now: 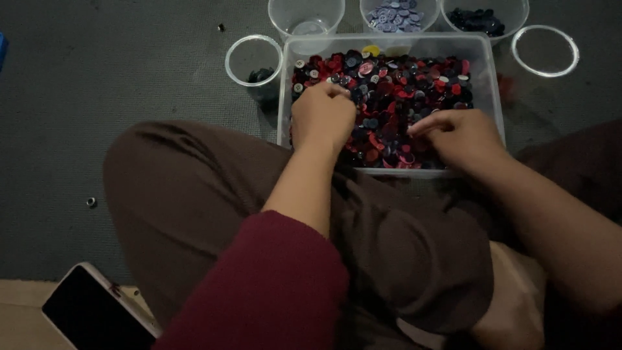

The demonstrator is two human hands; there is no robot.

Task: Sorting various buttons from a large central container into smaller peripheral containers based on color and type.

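Note:
A clear plastic tub (487, 65) sits on the grey floor in front of my knees, filled with a heap of red, dark blue and black buttons (402, 84). My left hand (322, 115) rests on the heap at its left side, fingers curled, fingertips pinched among the buttons; whether it holds one is hidden. My right hand (461, 136) lies on the right part of the heap, fingers bent and pointing left, touching the buttons.
Clear plastic cups ring the tub: one at the left with a few dark buttons (253, 61), one seemingly empty (306, 16), one with pale blue buttons (396, 14), one with dark buttons (483, 19), and an empty one (545, 50). A phone (97, 311) lies at lower left.

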